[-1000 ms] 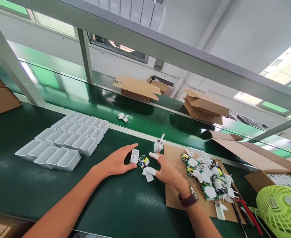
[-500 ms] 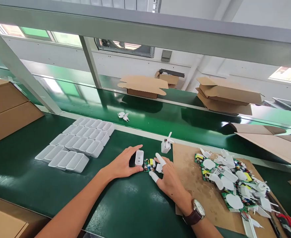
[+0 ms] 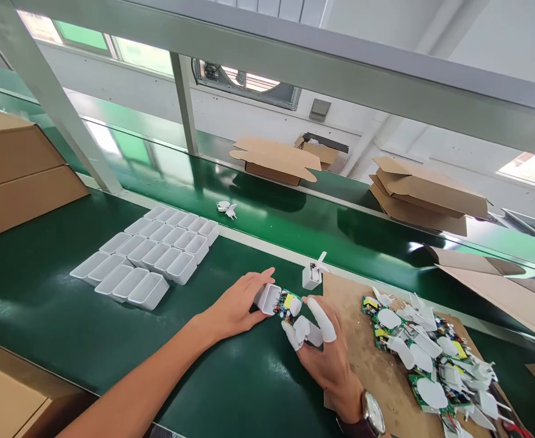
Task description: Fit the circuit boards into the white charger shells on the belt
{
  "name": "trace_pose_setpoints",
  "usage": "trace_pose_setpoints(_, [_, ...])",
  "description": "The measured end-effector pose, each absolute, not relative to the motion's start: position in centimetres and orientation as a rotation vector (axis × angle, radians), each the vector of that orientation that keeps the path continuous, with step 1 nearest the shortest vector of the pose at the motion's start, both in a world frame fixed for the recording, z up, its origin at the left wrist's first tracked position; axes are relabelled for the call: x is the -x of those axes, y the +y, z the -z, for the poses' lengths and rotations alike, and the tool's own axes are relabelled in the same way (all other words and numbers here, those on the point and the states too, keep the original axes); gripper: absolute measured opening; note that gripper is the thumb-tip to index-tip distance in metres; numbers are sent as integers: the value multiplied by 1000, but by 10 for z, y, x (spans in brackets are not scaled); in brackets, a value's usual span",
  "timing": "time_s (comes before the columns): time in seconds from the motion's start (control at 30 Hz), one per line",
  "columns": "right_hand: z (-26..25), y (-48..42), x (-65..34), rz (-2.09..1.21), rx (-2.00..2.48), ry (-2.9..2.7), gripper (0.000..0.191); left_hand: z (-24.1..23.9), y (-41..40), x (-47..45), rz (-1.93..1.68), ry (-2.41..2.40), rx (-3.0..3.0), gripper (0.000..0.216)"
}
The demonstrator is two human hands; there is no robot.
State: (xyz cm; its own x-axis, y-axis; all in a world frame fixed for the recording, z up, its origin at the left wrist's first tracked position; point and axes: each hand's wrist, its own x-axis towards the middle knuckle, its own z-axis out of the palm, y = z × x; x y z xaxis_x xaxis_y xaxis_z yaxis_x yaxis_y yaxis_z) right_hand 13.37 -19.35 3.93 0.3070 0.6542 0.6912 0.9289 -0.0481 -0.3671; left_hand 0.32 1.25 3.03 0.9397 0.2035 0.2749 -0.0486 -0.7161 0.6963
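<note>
A white charger casing (image 3: 268, 300) is gripped between the thumb and fingers of my left hand (image 3: 240, 307), its open mouth tilted to the right. At that mouth lies one end of a green circuit board (image 3: 290, 304) with a yellow part on it. My right hand (image 3: 324, 340), with white covers on the thumb and a finger, is closed on the circuit board. A white plug piece (image 3: 304, 331) sits within the right hand's grasp, beside the board. How far the board reaches into the casing cannot be told.
Rows of white casings (image 3: 157, 246) stand on the left. A casing with a part sticking out (image 3: 313, 275) stands behind my hands. Circuit boards with plug pieces (image 3: 425, 353) are heaped on a cardboard sheet (image 3: 353, 347) at right. Cardboard boxes (image 3: 426, 188) lie beyond the belt.
The casing has turned from showing its slotted end to showing its open mouth, now in my left hand's grip. The board has come up against that mouth. The view has shifted slightly.
</note>
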Motion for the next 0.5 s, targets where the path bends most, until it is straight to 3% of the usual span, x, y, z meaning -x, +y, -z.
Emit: trace_pose_setpoints(0.5, [-41,-194,-129,446,1734,-1554,70,-26,1,-6,-568,17,-2403,68])
